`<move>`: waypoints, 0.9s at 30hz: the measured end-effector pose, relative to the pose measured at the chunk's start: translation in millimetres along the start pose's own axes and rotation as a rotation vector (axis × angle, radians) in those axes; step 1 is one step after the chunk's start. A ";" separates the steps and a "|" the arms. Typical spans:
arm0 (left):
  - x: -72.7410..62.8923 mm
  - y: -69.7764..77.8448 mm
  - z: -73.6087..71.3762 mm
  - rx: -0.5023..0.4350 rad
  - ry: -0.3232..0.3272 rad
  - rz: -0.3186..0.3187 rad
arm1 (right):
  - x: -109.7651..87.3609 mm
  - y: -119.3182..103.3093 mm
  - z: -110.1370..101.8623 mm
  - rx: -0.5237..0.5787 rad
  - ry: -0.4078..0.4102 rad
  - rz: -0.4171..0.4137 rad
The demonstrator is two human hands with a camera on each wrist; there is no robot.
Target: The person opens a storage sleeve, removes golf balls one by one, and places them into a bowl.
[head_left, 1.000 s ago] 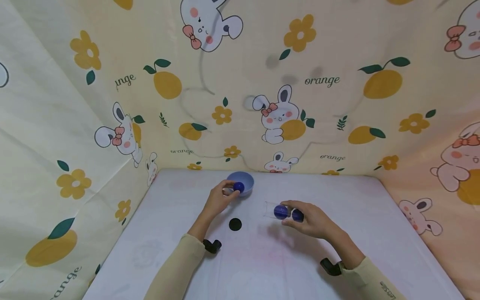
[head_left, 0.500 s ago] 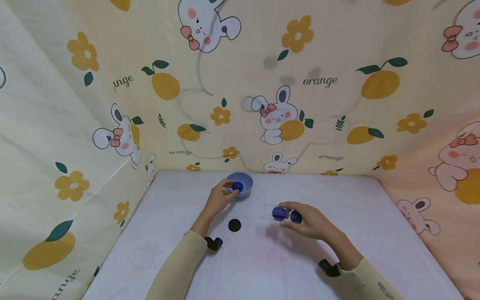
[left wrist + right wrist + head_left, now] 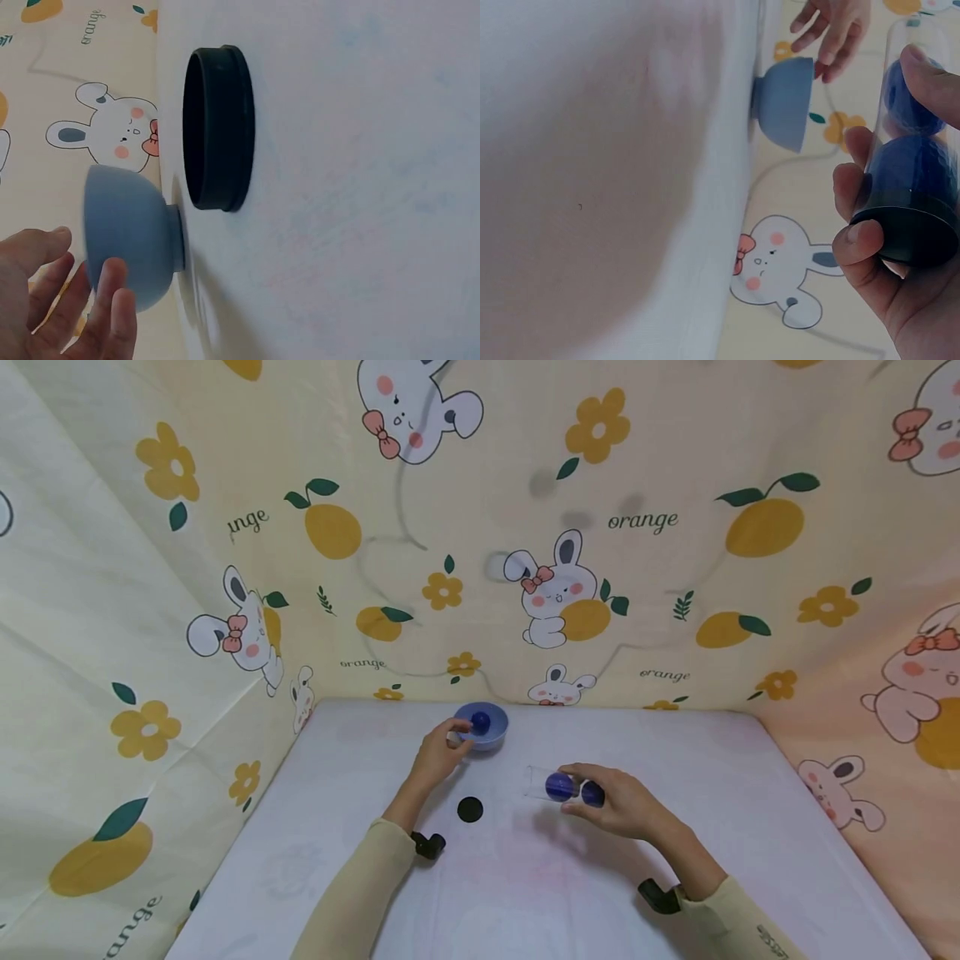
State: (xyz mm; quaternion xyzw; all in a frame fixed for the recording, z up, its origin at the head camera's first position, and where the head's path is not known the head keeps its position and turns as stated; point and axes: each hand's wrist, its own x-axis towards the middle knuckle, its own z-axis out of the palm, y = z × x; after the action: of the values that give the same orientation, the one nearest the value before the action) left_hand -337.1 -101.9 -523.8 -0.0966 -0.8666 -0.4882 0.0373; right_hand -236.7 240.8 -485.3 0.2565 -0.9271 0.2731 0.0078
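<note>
A small blue bowl (image 3: 497, 732) stands near the back of the table, with a dark blue ball (image 3: 480, 722) inside it. My left hand (image 3: 437, 753) is at the bowl's near left rim, fingers loosely bent and apart, holding nothing; in the left wrist view its fingers overlap the bowl's side. In my right hand (image 3: 632, 803) is a clear tube (image 3: 537, 782), gripped on its side above the table. Two blue balls (image 3: 913, 166) sit inside the tube, and a black cap (image 3: 919, 236) closes the end by the palm. The tube's other end points left.
A round black lid (image 3: 470, 810) lies on the white-covered table (image 3: 510, 902) between my hands, hollow side up. Printed cloth (image 3: 480, 610) hangs as walls at the back and sides, right behind the bowl.
The ball that my left fingers pinched over the bowl now sits in the bowl, and those fingers have parted. My right hand keeps its hold on the tube, almost still.
</note>
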 end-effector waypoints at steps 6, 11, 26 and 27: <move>-4.1 4.5 -1.6 0.001 0.008 0.028 | 0.4 0.3 -0.4 0.009 0.005 -0.004; -11.0 8.6 -3.0 0.003 -0.016 0.062 | 1.0 0.9 -0.9 0.008 0.012 -0.009; -38.3 24.8 -4.4 -0.013 -0.123 0.091 | 1.1 1.5 -0.3 0.003 0.010 -0.036; -39.6 26.4 -4.2 -0.012 -0.126 0.098 | 1.2 1.1 -0.5 0.004 0.008 -0.034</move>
State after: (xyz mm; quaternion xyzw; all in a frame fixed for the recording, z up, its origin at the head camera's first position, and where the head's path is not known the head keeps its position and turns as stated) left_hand -293.1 -97.4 -505.8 -0.1696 -0.8585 -0.4839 0.0059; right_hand -238.4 241.3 -485.3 0.2711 -0.9220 0.2760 0.0157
